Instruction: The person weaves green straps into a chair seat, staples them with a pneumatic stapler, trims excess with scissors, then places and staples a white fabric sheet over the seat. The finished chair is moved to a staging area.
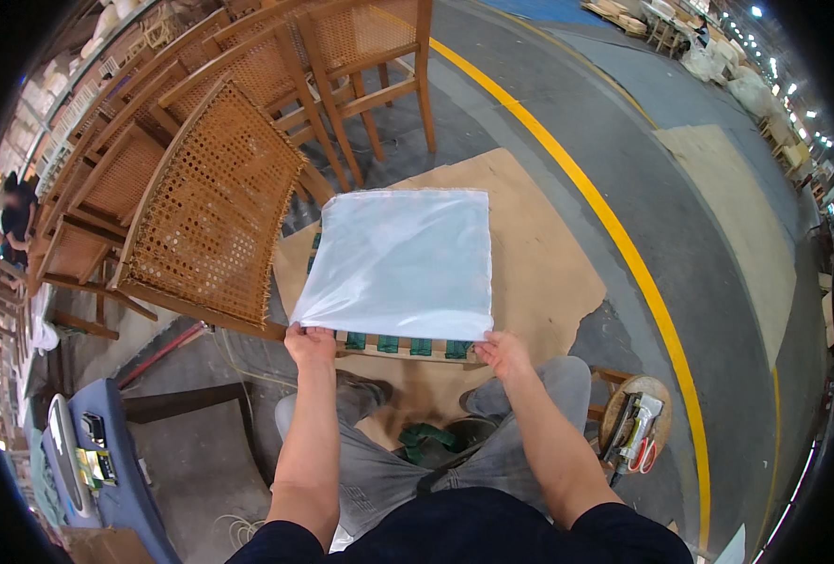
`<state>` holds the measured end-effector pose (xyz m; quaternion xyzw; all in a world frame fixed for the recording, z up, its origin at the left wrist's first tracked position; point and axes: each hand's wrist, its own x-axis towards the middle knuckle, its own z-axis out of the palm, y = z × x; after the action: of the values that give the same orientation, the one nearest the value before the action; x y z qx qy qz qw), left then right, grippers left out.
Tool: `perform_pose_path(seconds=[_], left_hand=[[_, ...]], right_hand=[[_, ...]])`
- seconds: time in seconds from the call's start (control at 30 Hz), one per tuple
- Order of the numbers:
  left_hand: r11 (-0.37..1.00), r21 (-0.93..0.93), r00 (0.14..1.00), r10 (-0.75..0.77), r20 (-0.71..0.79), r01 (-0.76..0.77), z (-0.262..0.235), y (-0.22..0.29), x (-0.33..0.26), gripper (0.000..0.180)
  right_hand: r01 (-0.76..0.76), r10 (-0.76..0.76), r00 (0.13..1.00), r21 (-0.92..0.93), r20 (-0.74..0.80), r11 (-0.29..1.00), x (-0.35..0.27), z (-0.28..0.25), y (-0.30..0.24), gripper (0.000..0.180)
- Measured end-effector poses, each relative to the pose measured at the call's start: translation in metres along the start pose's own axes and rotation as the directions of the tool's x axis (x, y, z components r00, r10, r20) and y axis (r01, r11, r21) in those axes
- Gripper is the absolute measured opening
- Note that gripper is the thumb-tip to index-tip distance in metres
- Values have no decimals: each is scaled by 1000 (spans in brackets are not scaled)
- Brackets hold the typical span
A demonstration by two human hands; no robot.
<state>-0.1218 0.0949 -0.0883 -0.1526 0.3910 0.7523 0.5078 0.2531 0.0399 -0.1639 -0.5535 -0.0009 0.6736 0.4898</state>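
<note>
A thin white translucent sheet [400, 261] lies spread over a wooden chair seat frame with green webbing [403, 346]. My left hand [311, 342] grips the sheet's near left corner. My right hand [502, 353] grips its near right corner. Both hands rest at the front rail of the seat frame, just above my knees. The chair's woven cane backrest [212, 211] rises to the left of the sheet. A roll of green webbing [424, 436] lies on the floor between my feet.
A row of wooden cane chairs [276, 66] stands behind and to the left. Brown cardboard [549, 273] covers the floor under the seat. A round stool with tools and scissors [635, 428] sits at my right. A blue-covered stand with small items [97, 461] is at my left. A yellow floor line [624, 244] runs diagonally.
</note>
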Motion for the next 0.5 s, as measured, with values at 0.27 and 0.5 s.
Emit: perform_pose_path(seconds=[0.27,0.5], left_hand=[[999,41,997,-16,-73,19,-25,-14,7,46],[985,174,974,22,-224,18,-47,-23,-9,48]], right_hand=[[57,-69,993,-122,-100,991,-25,-4,6,39],[109,-136,982,-196,-129,975,-33,0,5,36]])
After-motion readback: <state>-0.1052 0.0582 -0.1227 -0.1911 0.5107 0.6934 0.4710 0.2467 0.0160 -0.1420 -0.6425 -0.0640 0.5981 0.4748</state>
